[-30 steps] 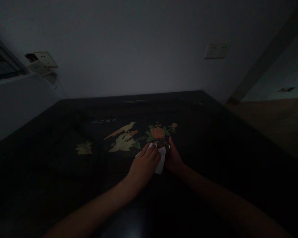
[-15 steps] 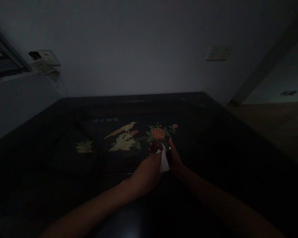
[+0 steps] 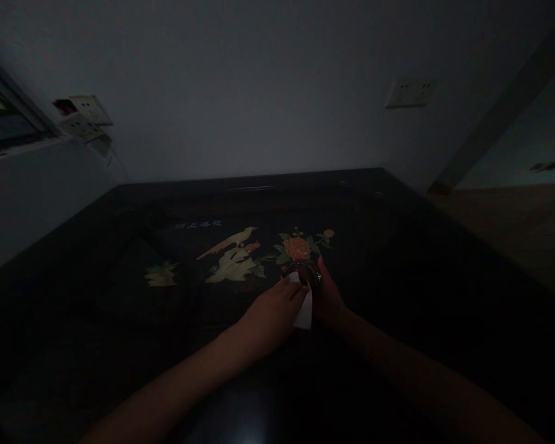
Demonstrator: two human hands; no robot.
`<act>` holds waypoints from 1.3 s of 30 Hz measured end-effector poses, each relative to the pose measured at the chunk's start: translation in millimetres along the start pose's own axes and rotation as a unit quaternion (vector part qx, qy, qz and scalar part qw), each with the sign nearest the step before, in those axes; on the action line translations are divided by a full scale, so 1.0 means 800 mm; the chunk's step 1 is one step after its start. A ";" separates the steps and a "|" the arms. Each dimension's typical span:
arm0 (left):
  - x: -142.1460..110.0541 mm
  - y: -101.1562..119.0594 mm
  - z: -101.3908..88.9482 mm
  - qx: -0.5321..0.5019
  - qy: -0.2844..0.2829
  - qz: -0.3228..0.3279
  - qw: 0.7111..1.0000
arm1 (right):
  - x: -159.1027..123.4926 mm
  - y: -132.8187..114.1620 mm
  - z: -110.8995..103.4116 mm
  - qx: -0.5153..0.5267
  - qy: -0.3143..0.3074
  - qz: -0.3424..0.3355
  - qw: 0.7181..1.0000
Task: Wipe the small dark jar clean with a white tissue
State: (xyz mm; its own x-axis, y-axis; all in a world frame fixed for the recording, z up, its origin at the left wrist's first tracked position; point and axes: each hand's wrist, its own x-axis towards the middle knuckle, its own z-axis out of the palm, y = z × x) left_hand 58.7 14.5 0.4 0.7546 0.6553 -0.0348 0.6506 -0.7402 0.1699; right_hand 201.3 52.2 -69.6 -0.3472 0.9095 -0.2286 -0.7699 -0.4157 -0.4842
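My left hand has its fingertips drawn together, pinching a white tissue that reaches into the mouth of a small, shiny bowl and hangs over its near side. My right hand is curled against the bowl's right side, one digit up along the edge; its other fingers are lost in the dark, so I cannot tell how they lie. The bowl sits between my two hands, mouth tipped toward me, just on the near side of the painted flower on the black table. Whether its base touches the table or hangs just above it, I cannot tell.

The rim throws small bright glints, so I take the bowl for glass or something glazed: stiff, fairly light, smooth enough to slide in my fingers, and likely to chip if it knocks the hard top. I would cup it low around the outside wall, fingers spread beneath, rather than nip the thin rim. The tissue looks soft and limp, with no stiffness of its own; bunched between my fingertips it should follow the curve, but a hard tug on one corner could tear it.

To the left of the flower is a painted bird; sockets are on the far wall.
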 end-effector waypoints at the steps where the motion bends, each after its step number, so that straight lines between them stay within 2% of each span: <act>1: -0.001 0.000 0.000 0.028 0.004 0.002 1.000 | 0.000 0.000 -0.001 0.000 -0.001 0.001 1.000; 6: -0.002 -0.002 0.005 0.123 0.034 -0.001 0.992 | 0.000 -0.002 -0.002 0.013 -0.006 0.019 1.000; 11: 0.001 -0.001 0.003 0.110 0.034 -0.001 0.993 | 0.000 -0.001 -0.003 0.000 0.005 0.001 1.000; 16: 0.000 0.004 -0.001 0.001 0.003 -0.005 1.000 | 0.000 0.002 -0.002 -0.019 0.017 -0.013 1.000; 20: 0.001 0.009 -0.002 -0.147 -0.002 -0.063 0.987 | -0.004 0.001 0.006 -0.008 0.027 -0.008 1.000; 23: 0.003 0.014 0.002 -0.268 0.027 -0.085 0.959 | -0.007 -0.001 0.014 -0.002 0.043 -0.012 0.999; 26: 0.004 0.019 0.010 -0.311 0.076 -0.076 0.944 | -0.009 -0.002 0.017 -0.001 0.057 -0.010 0.998; 28: 0.004 0.022 0.015 -0.273 0.078 -0.072 0.956 | -0.008 -0.002 0.016 -0.003 0.059 -0.010 0.998; 32: 0.005 0.018 0.016 -0.100 0.025 -0.051 0.993 | -0.005 -0.001 0.010 -0.008 0.041 -0.007 0.999; 35: 0.005 0.010 0.012 0.008 0.011 -0.023 1.000 | -0.003 0.000 0.006 -0.014 0.025 -0.005 1.000; 39: 0.003 0.002 0.012 0.094 0.029 0.002 0.995 | -0.001 -0.001 0.002 -0.014 0.010 -0.004 1.000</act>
State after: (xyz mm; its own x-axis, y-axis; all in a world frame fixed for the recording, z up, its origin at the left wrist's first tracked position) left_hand 62.6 13.2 -8.7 0.7540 0.6564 0.0239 0.6568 -0.7538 -0.0185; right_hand 201.3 52.1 -68.2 -0.3307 0.9122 -0.2417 -0.7567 -0.4094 -0.5098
